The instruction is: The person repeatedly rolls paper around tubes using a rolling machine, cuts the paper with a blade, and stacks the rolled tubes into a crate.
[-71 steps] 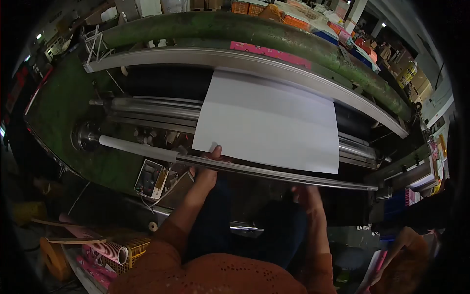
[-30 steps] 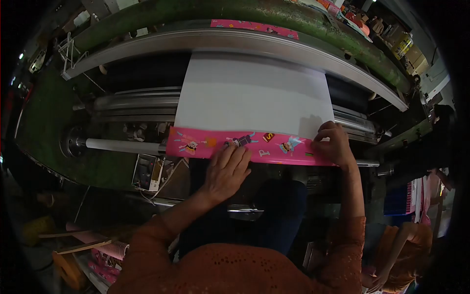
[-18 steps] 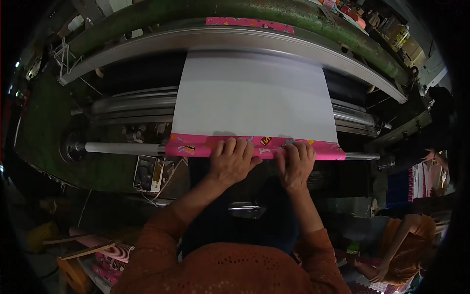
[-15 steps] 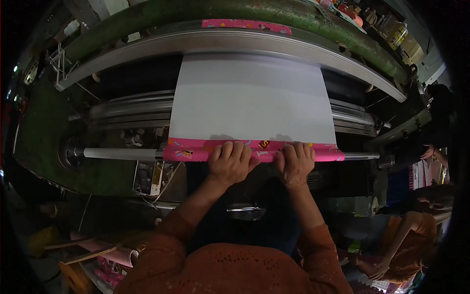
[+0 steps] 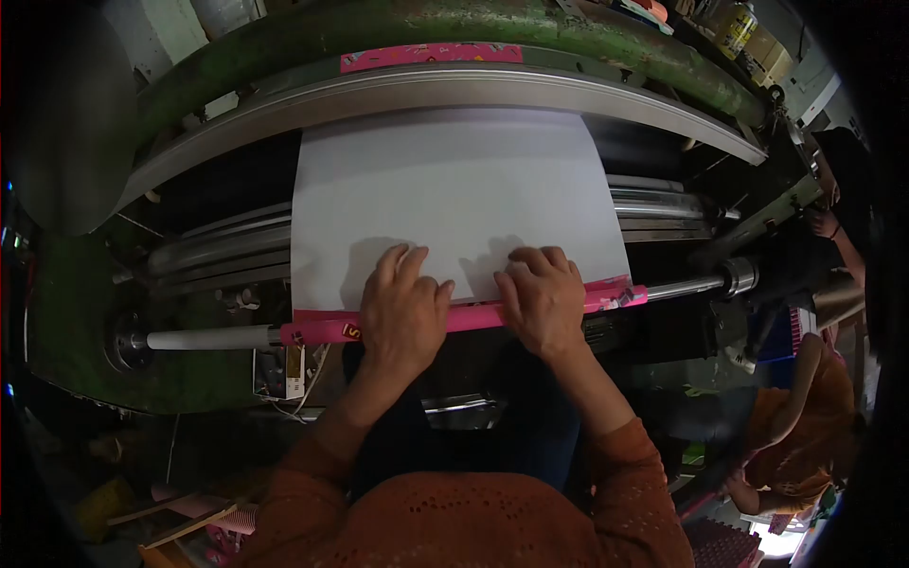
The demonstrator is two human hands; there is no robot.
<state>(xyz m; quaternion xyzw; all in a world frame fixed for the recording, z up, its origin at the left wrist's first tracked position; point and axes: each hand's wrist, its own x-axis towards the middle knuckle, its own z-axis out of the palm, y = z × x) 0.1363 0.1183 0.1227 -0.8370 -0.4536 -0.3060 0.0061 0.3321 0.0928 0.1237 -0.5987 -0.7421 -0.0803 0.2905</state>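
Across the metal bar [image 5: 686, 287], white sheet [image 5: 445, 180] is wound at its near edge, pink side out, and runs up under the metal beam [image 5: 417, 90]. Left hand [image 5: 402, 317] and right hand [image 5: 544, 308] lie over the pink wrap; left fingers slightly apart, right fingers nearly together, tips on the white, neither clamped. Looks light, thin, bendy, smooth; probably slides and creases easily. Best hold: wrapped edge, evenly, both sides of middle.
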